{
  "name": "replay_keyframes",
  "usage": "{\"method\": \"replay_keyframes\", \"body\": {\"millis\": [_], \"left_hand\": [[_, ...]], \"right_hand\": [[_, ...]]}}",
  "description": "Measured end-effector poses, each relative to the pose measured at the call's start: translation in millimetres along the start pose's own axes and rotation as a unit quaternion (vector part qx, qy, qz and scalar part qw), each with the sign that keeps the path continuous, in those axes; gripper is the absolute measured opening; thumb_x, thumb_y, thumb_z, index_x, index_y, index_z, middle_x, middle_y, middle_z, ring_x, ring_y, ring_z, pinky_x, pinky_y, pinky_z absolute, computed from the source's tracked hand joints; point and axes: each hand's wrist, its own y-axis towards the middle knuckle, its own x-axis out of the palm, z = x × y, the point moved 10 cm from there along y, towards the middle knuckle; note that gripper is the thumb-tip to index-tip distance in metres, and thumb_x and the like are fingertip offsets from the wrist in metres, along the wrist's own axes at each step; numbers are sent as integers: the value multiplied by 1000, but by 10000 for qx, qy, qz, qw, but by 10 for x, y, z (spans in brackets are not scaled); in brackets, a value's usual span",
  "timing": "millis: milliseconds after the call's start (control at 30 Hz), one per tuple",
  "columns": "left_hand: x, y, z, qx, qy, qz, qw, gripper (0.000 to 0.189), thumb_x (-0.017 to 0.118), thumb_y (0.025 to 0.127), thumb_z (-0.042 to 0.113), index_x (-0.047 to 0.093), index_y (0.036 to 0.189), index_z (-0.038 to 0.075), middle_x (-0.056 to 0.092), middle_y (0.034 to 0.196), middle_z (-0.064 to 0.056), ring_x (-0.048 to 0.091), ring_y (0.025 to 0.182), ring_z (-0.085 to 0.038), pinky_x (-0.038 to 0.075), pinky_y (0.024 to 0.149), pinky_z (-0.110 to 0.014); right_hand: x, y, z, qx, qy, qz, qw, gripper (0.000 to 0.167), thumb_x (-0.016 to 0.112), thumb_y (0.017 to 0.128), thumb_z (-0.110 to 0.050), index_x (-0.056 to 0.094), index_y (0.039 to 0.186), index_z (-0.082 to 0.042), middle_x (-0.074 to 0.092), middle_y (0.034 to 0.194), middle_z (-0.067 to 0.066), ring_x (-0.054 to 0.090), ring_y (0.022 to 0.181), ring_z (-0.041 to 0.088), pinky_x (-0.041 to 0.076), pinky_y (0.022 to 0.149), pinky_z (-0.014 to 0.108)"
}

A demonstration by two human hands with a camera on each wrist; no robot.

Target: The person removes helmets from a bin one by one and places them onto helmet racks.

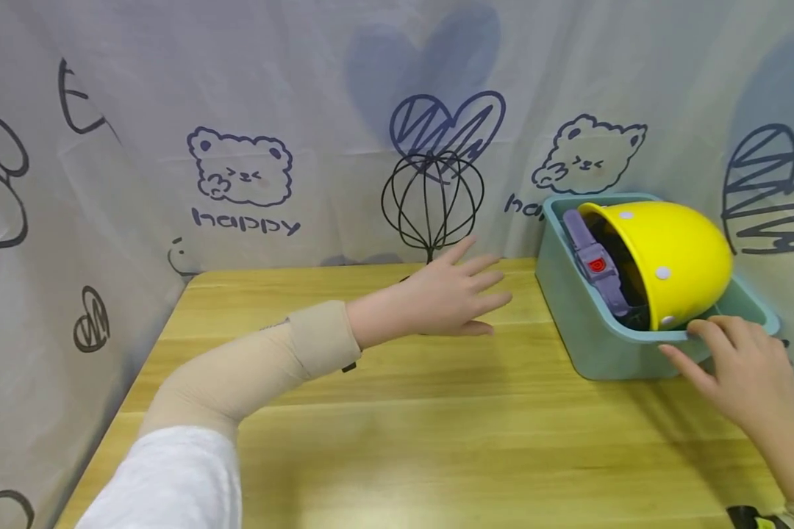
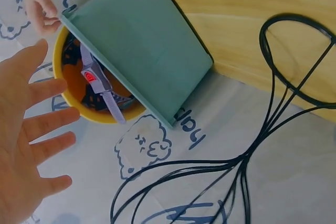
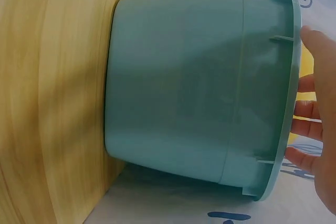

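A yellow helmet [image 1: 688, 257] with white dots lies tilted inside a blue-green plastic bin [image 1: 592, 345] at the right of the table. Its opening faces left, showing a purple strap [image 1: 595, 261] with a red buckle button. My right hand [image 1: 748, 360] grips the bin's near rim, fingertips over the edge and thumb on the outer side; the right wrist view shows the fingers [image 3: 307, 109] partly behind the rim. My left hand [image 1: 446, 290] is held over the table with fingers spread, holding nothing. It overlaps the lower part of a black wire stand [image 1: 432, 202] with a balloon-shaped top.
The wooden table [image 1: 370, 441] ends at the back against a white cloth [image 1: 344, 88] printed with bears and hearts. More cloth hangs at the left side. The stand's looped wire base [image 2: 268, 40] rests on the table, left of the bin.
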Motion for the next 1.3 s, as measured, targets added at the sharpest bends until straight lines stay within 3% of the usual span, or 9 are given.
{"method": "replay_keyframes", "body": {"millis": [167, 367, 600, 800, 1067, 1300], "left_hand": [[14, 248, 13, 130, 143, 44, 9998, 50, 42, 96, 59, 58, 130, 26, 59, 136, -1, 44, 137, -27, 25, 117, -58], [54, 532, -25, 43, 197, 209, 9996, 48, 44, 96, 57, 58, 129, 25, 58, 136, -1, 43, 137, -26, 22, 118, -57], [115, 840, -108, -254, -33, 495, 9984, 47, 48, 96, 52, 54, 135, 25, 52, 144, -2, 41, 139, -24, 24, 118, -53], [193, 1017, -108, -421, -207, 839, 9954, 48, 47, 99, 44, 46, 143, 26, 46, 150, -3, 39, 141, -24, 30, 116, -49], [422, 1257, -159, -738, -458, 754, 9934, 68, 55, 94, 49, 26, 154, 33, 27, 160, -6, 27, 148, -25, 26, 118, -54], [524, 1420, -152, -653, -363, 980, 9924, 62, 49, 98, 41, 23, 154, 39, 20, 163, -6, 21, 150, -24, 21, 120, -54]], "right_hand": [[28, 9, 58, 266, -18, -238, 9994, 96, 19, 89, -79, 63, 91, 7, 58, 85, 25, 54, 68, 43, 45, 57, 55], [155, -52, 161, 1015, 91, -793, 9916, 94, 16, 85, -82, 58, 99, 2, 53, 98, 24, 49, 91, 47, 39, 75, 63], [173, -81, 163, 1217, 266, -589, 9905, 98, 12, 83, -84, 57, 99, 2, 53, 105, 26, 46, 100, 49, 34, 84, 67], [202, -114, 173, 1342, 371, -513, 9889, 99, 14, 81, -85, 57, 101, 1, 53, 107, 25, 45, 103, 49, 33, 89, 69], [177, -105, 142, 1288, 476, -248, 9902, 95, 20, 84, -84, 58, 100, 2, 53, 106, 25, 46, 103, 49, 33, 87, 69], [159, -118, 157, 1318, 451, -196, 9901, 95, 21, 84, -83, 57, 99, 3, 53, 105, 26, 47, 103, 49, 34, 86, 68]]}}
